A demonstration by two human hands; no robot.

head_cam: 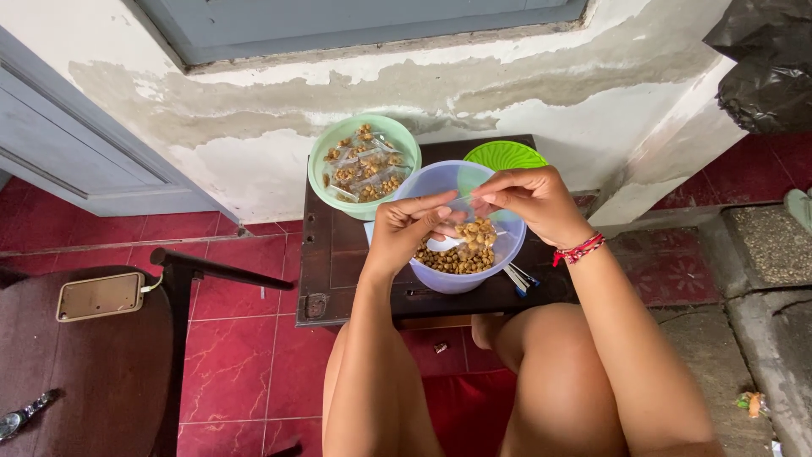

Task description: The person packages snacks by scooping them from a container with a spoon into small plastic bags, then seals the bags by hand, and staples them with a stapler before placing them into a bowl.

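Your left hand (404,230) and right hand (526,201) pinch a thin clear packet (475,230) of nuts between them | below: smooth bluish plastic bowl (499,254), round, nuts inside | beyond left hand: green bowl (326,161) of filled packets | dark wooden table (330,262), edge near your knees.

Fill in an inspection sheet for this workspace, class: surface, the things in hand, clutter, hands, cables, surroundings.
Surface: small dark wooden table on red tiles.
Things in hand: small clear bag of nuts held over pale blue bowl of loose nuts; white spoon inside; green bowl of filled bags.
Clutter: green lid; flat packets at the table edge.
Hands: left hand and right hand both pinch the bag.
Cables: white cable at the phone on a chair.
Surroundings: peeling wall, grey door, black plastic bag, wristwatch.
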